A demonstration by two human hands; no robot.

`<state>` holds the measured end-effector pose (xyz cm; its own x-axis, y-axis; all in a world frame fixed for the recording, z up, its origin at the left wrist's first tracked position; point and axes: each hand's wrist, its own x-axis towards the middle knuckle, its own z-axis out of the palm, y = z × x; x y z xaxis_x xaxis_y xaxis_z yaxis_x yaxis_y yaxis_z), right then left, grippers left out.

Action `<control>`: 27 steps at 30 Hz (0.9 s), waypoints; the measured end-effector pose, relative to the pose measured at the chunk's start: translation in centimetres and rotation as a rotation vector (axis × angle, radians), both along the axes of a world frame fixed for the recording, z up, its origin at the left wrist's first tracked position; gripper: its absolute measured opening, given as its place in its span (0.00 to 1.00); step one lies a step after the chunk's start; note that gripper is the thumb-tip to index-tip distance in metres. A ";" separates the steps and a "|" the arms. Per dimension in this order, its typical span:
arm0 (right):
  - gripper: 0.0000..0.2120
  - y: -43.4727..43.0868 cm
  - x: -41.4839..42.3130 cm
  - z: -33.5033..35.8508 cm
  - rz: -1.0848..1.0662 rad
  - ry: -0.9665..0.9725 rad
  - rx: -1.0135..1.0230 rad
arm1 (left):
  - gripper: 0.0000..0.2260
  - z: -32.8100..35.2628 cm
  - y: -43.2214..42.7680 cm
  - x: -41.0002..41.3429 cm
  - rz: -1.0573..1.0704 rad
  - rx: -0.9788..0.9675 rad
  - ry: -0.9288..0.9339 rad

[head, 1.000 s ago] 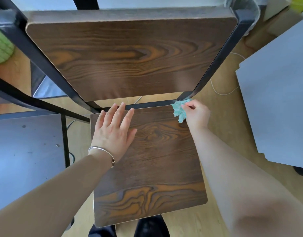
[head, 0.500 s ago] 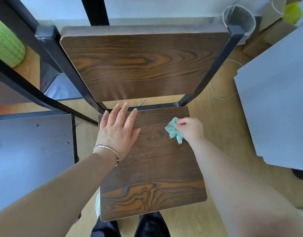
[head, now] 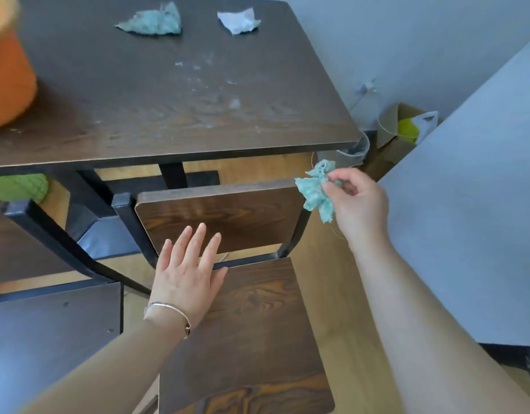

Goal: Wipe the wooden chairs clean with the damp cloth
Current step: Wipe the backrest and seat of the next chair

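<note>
The right hand (head: 358, 201) pinches a small crumpled teal cloth (head: 316, 189) between thumb and fingertips, holding it in the air just beside the top right corner of the chair's backrest (head: 225, 218). The cloth hangs free and I cannot tell whether it touches the wood; it looks just clear of the corner. The left hand (head: 187, 271) has its grip spread wide, fingers splayed and holding nothing, at the rear left edge of the seat (head: 252, 330) with the fingertips reaching up over the lower part of the backrest. It seems to steady the chair.

The chair sits tucked partly under a dark desk (head: 156, 94). On the desk lie another teal cloth (head: 151, 22), a crumpled white tissue (head: 238, 20) and a scatter of pale dust or crumbs (head: 211, 85); an orange tub (head: 7, 79) stands at the far left edge.

My reading is that the step in hand is a lift between wiping strokes, with the cloth raised off the seat and poised at the backrest. The next move most likely calls for bringing the cloth flat onto the backrest's top edge or face and drawing it across. The cloth is bunched small, so opening it out would give more contact. The left hand would need to clear the lower backrest for a full pass.
</note>
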<state>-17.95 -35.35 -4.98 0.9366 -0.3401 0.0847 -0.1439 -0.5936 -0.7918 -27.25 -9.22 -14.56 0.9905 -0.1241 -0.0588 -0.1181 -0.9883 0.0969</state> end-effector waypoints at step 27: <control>0.14 16.4 0.1 -2.7 0.245 -0.060 -0.379 | 0.28 0.9 9.4 -1.1 0.123 0.066 0.071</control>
<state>-17.81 -18.93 -7.68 0.9751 -0.0438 0.2174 0.0765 -0.8537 -0.5151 -28.33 0.19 -13.69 0.9911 0.0041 -0.1330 0.0089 -0.9993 0.0354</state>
